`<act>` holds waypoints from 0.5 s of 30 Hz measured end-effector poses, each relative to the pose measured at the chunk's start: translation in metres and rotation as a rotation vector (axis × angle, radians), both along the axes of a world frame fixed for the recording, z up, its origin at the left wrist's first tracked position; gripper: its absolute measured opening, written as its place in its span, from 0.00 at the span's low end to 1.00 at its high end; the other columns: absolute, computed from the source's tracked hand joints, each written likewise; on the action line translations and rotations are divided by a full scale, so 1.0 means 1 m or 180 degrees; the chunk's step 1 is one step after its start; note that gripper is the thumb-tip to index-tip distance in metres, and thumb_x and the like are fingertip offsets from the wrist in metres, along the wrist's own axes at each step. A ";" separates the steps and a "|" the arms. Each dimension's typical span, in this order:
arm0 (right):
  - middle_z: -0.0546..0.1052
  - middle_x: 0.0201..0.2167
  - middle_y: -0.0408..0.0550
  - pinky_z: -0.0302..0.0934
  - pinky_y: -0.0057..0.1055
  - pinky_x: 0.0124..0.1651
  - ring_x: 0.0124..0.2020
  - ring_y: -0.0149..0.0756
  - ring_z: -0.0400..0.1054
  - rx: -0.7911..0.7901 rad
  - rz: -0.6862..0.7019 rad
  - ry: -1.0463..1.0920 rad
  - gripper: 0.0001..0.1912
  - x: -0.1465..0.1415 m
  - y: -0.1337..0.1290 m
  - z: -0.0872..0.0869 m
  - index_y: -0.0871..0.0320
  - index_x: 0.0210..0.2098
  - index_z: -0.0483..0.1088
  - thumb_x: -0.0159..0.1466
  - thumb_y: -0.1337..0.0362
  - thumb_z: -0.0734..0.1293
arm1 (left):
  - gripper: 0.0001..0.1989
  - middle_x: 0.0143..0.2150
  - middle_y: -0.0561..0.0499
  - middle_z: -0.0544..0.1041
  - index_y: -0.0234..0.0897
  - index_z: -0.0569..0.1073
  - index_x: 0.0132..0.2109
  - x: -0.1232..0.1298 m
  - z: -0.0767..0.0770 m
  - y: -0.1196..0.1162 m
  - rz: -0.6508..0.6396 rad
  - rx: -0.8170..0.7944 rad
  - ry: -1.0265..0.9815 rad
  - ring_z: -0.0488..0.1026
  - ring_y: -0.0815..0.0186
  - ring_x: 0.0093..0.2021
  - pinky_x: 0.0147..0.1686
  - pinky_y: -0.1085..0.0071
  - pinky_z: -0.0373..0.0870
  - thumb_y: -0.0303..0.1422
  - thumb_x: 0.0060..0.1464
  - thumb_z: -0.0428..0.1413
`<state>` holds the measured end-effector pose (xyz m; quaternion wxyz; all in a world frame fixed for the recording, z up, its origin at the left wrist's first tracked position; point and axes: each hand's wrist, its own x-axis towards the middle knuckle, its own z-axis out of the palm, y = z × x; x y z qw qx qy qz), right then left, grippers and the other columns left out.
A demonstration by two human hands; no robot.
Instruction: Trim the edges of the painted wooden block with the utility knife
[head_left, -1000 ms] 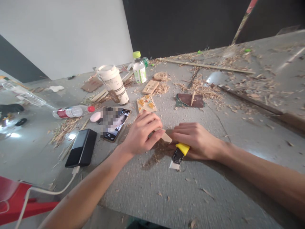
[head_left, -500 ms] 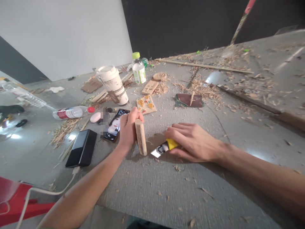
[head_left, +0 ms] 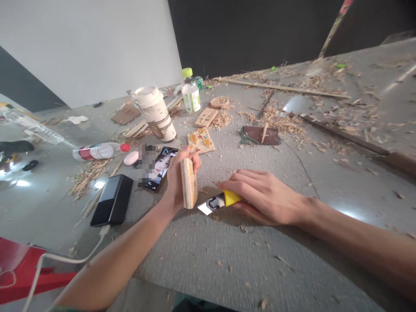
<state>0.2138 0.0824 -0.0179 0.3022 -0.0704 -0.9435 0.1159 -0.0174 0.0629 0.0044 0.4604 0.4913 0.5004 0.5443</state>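
My left hand [head_left: 177, 182] is closed around a small wooden block [head_left: 189, 184], held on edge with a narrow face toward me. Closed on the yellow handle of a utility knife [head_left: 231, 197], my right hand [head_left: 260, 195] rests low over the grey table. The knife's bare blade points left, just short of the block's lower end. Behind my left hand lies a small wooden board [head_left: 201, 141] with orange and red patterns. A lit phone [head_left: 160, 169] is beside that hand, partly covered by it.
A black power bank [head_left: 112, 201] with a white cable lies left. Behind are a lidded cup [head_left: 154, 112], a green-capped bottle [head_left: 190, 92], a lying bottle [head_left: 100, 151] and a carved wooden piece [head_left: 206, 117]. A dark red sheet [head_left: 260, 135] bears a wood sliver. Shavings litter the table.
The block has turned in my left hand, showing more of its layered, orange-marked side. My right hand and the knife have shifted slightly left, toward it.
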 end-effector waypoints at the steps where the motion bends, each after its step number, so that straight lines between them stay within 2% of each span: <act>1: 0.73 0.40 0.50 0.62 0.37 0.42 0.38 0.39 0.66 0.0018 -0.0005 0.0028 0.16 0.000 -0.001 0.001 0.64 0.60 0.65 0.78 0.62 0.59 | 0.34 0.22 0.52 0.56 0.40 0.55 0.19 0.002 0.000 0.000 -0.0047 -0.0024 -0.0187 0.56 0.65 0.27 0.33 0.64 0.60 0.54 0.71 0.45; 4: 0.74 0.40 0.50 0.63 0.36 0.41 0.39 0.39 0.67 0.0084 -0.0007 0.0064 0.18 -0.004 -0.004 0.002 0.64 0.62 0.65 0.79 0.60 0.59 | 0.34 0.22 0.52 0.57 0.40 0.56 0.20 0.009 0.001 -0.001 -0.0180 -0.0019 -0.0643 0.56 0.65 0.27 0.34 0.64 0.62 0.55 0.71 0.45; 9: 0.75 0.39 0.47 0.64 0.35 0.40 0.36 0.37 0.68 0.0133 -0.0071 0.0084 0.23 -0.010 -0.007 0.004 0.61 0.67 0.62 0.79 0.55 0.58 | 0.32 0.23 0.52 0.56 0.39 0.57 0.20 0.015 -0.005 0.000 -0.0517 -0.0044 -0.1012 0.57 0.65 0.29 0.36 0.66 0.62 0.49 0.71 0.47; 15: 0.77 0.39 0.47 0.63 0.33 0.37 0.35 0.34 0.70 0.0014 -0.0075 0.0127 0.25 -0.011 -0.008 0.005 0.62 0.66 0.64 0.78 0.52 0.60 | 0.32 0.23 0.52 0.57 0.38 0.58 0.19 0.016 -0.014 0.002 -0.0873 -0.0299 -0.1374 0.57 0.66 0.29 0.35 0.66 0.62 0.48 0.69 0.49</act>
